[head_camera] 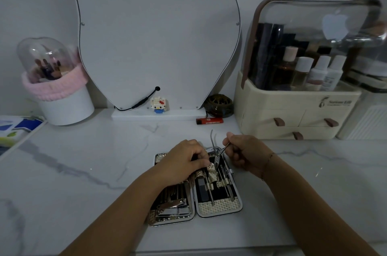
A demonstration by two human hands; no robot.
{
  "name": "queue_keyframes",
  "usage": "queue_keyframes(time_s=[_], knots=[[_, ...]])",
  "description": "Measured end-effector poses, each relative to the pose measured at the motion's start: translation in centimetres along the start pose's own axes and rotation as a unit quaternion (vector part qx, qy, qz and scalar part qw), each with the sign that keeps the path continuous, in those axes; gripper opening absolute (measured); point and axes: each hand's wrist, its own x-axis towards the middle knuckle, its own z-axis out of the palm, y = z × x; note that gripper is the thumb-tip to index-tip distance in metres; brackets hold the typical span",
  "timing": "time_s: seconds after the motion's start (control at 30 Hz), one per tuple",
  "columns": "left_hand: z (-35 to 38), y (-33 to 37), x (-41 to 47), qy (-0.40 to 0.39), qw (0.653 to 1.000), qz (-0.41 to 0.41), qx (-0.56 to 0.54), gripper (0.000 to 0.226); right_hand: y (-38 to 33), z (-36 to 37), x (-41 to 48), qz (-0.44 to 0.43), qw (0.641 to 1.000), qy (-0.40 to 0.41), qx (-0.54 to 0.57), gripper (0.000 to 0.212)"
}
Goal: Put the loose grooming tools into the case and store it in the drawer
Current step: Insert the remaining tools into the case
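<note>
An open grooming case [217, 207] lies flat on the marble counter, both halves holding metal tools under straps. My right hand [245, 153] pinches one handle of a metal nipper [216, 156], whose jaws point down into the top of the right half; its other handle curves up away from my hand. My left hand [186, 159] rests over the top of the left half, its fingertips pressing at a strap beside the nipper's jaws. Nail clippers [171, 205] sit in the lower left half.
A cream cosmetic organiser [293, 113] with small drawers stands at the right rear. A red lighter [209, 121], a dark round dish [218, 105], a toy figure [158, 105], a mirror [159, 36] and a brush holder [60, 96] line the back.
</note>
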Motion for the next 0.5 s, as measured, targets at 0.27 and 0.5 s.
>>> queue_keyframes(time_s=[0.27, 0.5], knots=[[-0.38, -0.09, -0.08, -0.013, 0.999, -0.004, -0.029, 0.018, 0.17, 0.34, -0.07, -0.032, 0.998, 0.039, -0.039, 0.033], [-0.41, 0.0, -0.33, 0.011, 0.997, -0.021, -0.077, 0.013, 0.2, 0.5, -0.1, -0.044, 0.997, 0.035, -0.058, 0.034]])
